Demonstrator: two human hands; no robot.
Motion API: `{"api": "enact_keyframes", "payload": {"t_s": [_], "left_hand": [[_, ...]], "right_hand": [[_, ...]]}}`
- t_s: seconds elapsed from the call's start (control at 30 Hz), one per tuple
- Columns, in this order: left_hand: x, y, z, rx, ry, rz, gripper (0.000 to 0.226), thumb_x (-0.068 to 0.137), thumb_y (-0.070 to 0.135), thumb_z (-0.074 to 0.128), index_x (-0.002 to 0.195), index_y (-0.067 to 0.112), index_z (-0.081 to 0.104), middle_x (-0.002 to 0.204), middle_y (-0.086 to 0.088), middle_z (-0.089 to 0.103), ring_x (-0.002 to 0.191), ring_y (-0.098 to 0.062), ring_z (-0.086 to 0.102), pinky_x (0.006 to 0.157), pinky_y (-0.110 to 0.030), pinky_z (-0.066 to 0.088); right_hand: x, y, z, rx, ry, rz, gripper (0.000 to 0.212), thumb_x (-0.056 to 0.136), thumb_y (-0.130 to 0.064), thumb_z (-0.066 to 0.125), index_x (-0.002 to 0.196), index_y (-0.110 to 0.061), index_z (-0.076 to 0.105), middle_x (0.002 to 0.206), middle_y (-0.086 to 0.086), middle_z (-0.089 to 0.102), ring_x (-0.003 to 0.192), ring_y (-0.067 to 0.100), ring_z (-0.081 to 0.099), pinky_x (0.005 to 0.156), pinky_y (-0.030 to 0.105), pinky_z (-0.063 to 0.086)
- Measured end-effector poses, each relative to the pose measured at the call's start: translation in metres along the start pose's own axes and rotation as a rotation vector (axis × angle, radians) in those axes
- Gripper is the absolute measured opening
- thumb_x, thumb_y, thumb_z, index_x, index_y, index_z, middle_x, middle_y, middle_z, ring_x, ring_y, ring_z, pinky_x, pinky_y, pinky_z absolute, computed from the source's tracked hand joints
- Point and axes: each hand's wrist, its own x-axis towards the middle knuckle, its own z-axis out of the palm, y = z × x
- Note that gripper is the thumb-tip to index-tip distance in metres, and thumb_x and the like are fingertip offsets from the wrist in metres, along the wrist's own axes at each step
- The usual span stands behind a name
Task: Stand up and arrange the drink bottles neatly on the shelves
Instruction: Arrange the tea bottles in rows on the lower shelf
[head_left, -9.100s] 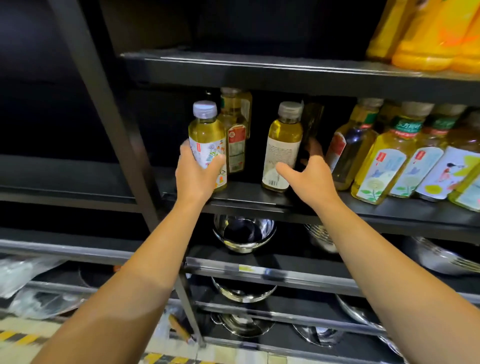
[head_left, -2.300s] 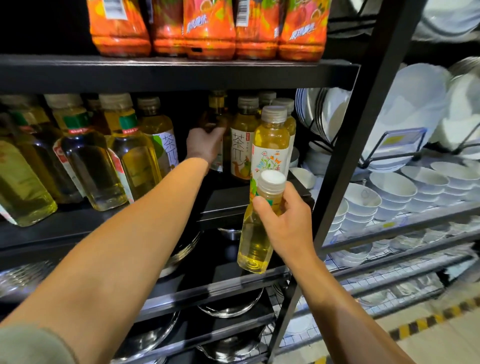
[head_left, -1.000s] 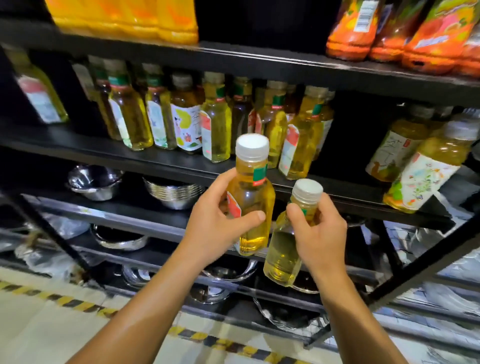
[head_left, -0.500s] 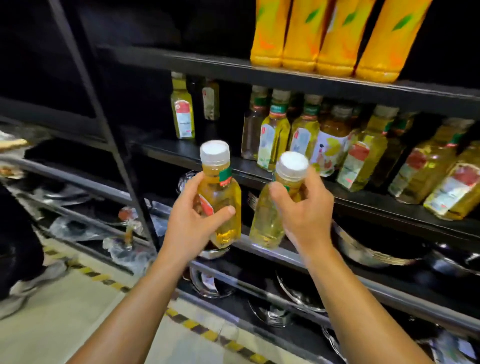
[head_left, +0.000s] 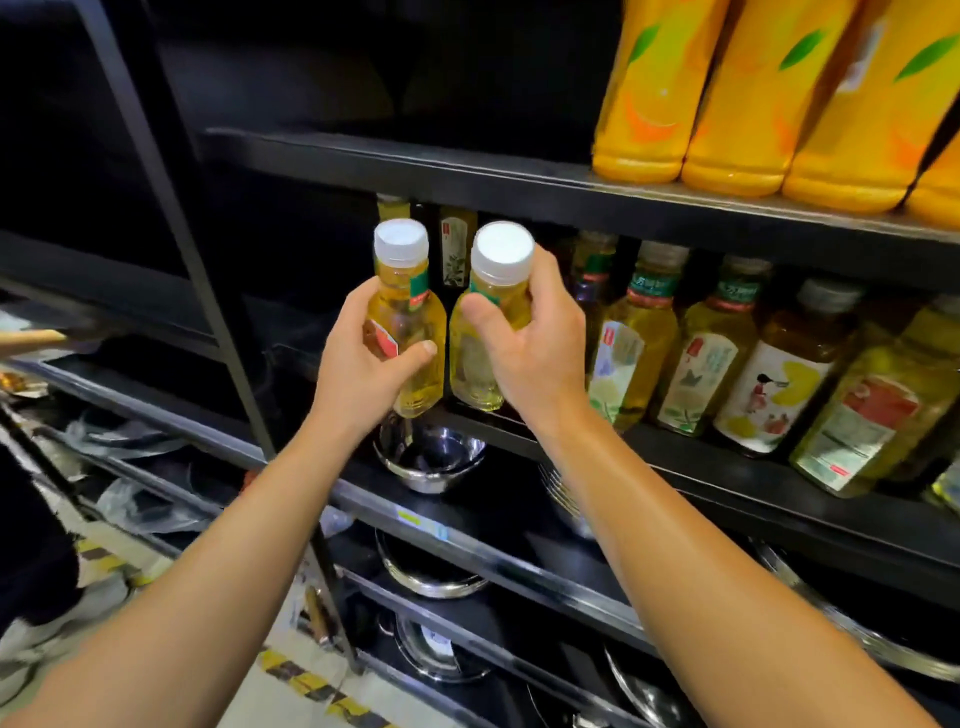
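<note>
My left hand (head_left: 363, 374) grips a yellow tea bottle (head_left: 408, 317) with a white cap and a red label. Beside it, my right hand (head_left: 530, 343) holds a second white-capped yellow bottle (head_left: 480, 358) round its neck and shoulder. Both bottles are upright, side by side, in front of the left end of the black middle shelf (head_left: 727, 467). Right of them a row of tea bottles (head_left: 711, 343) leans on that shelf. Two more bottles (head_left: 454, 249) stand deep at the back, partly hidden.
Large orange juice bottles (head_left: 753, 104) fill the upper shelf (head_left: 467, 171) at right. A black upright post (head_left: 176, 218) stands left of my hands. Steel bowls (head_left: 431, 457) sit on the lower racks. Striped tape marks the floor (head_left: 311, 686). A person's shoe shows at far left.
Both hands have raised the two bottles from below the shelf edge up to shelf height and closer to its left end. The view has moved in towards the shelf.
</note>
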Motion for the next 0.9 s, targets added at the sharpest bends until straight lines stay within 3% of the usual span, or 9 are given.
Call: {"api": "enact_keyframes", "payload": {"t_s": [0.13, 0.2, 0.27, 0.37, 0.53, 0.57, 0.63, 0.77, 0.9], "left_hand": [[0.036, -0.028, 0.002, -0.006, -0.041, -0.066, 0.070, 0.081, 0.016, 0.078, 0.141, 0.021, 0.043, 0.124, 0.008, 0.060, 0.112, -0.003, 0.060, 0.101, -0.036, 0.049], [0.048, -0.039, 0.002, -0.015, -0.047, -0.093, 0.067, 0.081, 0.018, 0.077, 0.139, 0.020, 0.044, 0.121, 0.007, 0.062, 0.108, -0.004, 0.062, 0.100, -0.039, 0.050], [0.059, -0.049, 0.002, -0.025, -0.071, -0.129, 0.066, 0.080, 0.023, 0.078, 0.136, 0.021, 0.044, 0.117, 0.008, 0.064, 0.104, -0.004, 0.064, 0.099, -0.042, 0.051], [0.071, -0.063, 0.002, -0.027, -0.098, -0.172, 0.071, 0.074, 0.039, 0.077, 0.134, 0.023, 0.041, 0.117, 0.008, 0.065, 0.105, -0.007, 0.065, 0.097, -0.045, 0.052], [0.090, -0.078, 0.001, 0.089, -0.105, -0.133, 0.072, 0.080, 0.043, 0.074, 0.140, 0.024, 0.039, 0.121, 0.003, 0.060, 0.110, -0.011, 0.060, 0.095, -0.034, 0.050], [0.096, -0.079, 0.000, 0.111, -0.104, -0.114, 0.081, 0.076, 0.051, 0.073, 0.143, 0.025, 0.037, 0.122, 0.002, 0.060, 0.113, -0.014, 0.059, 0.098, -0.038, 0.050], [0.102, -0.086, -0.001, 0.140, -0.132, -0.119, 0.093, 0.070, 0.058, 0.070, 0.149, 0.029, 0.030, 0.129, 0.001, 0.059, 0.120, -0.017, 0.055, 0.104, -0.044, 0.045], [0.099, -0.094, -0.003, 0.121, -0.158, -0.166, 0.080, 0.080, 0.042, 0.075, 0.147, 0.024, 0.035, 0.130, 0.013, 0.050, 0.117, -0.006, 0.048, 0.099, -0.027, 0.039], [0.096, -0.110, -0.009, 0.157, -0.164, -0.173, 0.079, 0.079, 0.041, 0.077, 0.145, 0.019, 0.038, 0.133, 0.002, 0.056, 0.120, -0.016, 0.053, 0.100, -0.032, 0.044]], "right_hand": [[0.020, 0.022, 0.022, -0.036, -0.037, 0.078, 0.034, 0.088, -0.030, 0.069, 0.118, -0.021, 0.055, 0.099, -0.017, 0.061, 0.091, -0.001, 0.058, 0.076, 0.015, 0.045], [0.025, 0.032, 0.034, -0.050, -0.034, 0.135, 0.028, 0.089, -0.030, 0.067, 0.113, -0.022, 0.055, 0.093, -0.017, 0.062, 0.088, -0.003, 0.059, 0.073, 0.011, 0.044], [0.033, 0.038, 0.048, -0.054, -0.010, 0.210, 0.032, 0.092, -0.034, 0.063, 0.118, -0.019, 0.054, 0.093, -0.013, 0.064, 0.090, 0.001, 0.061, 0.079, 0.018, 0.049], [0.043, 0.049, 0.067, -0.136, 0.027, 0.313, 0.044, 0.094, -0.045, 0.055, 0.127, -0.017, 0.047, 0.112, -0.001, 0.064, 0.111, 0.022, 0.056, 0.095, 0.042, 0.047], [0.049, 0.047, 0.084, -0.234, -0.093, 0.492, 0.074, 0.092, -0.063, 0.040, 0.149, -0.020, 0.020, 0.141, 0.009, 0.051, 0.125, 0.029, 0.050, 0.105, 0.042, 0.041], [0.047, 0.046, 0.084, -0.246, -0.119, 0.531, 0.081, 0.091, -0.065, 0.042, 0.153, -0.021, 0.015, 0.139, 0.008, 0.054, 0.123, 0.028, 0.053, 0.105, 0.040, 0.042], [0.031, 0.048, 0.083, -0.347, -0.076, 0.522, 0.083, 0.082, -0.061, 0.054, 0.146, -0.014, 0.030, 0.121, 0.006, 0.061, 0.109, 0.027, 0.057, 0.096, 0.038, 0.046], [0.004, 0.056, 0.091, -0.496, -0.010, 0.538, 0.047, 0.090, -0.039, 0.063, 0.121, -0.008, 0.044, 0.109, 0.006, 0.048, 0.108, 0.029, 0.049, 0.089, 0.042, 0.047], [0.019, 0.063, 0.103, -0.539, 0.021, 0.601, 0.047, 0.095, -0.039, 0.060, 0.123, -0.003, 0.049, 0.082, -0.003, 0.045, 0.088, 0.025, 0.053, 0.071, 0.035, 0.042]]}}
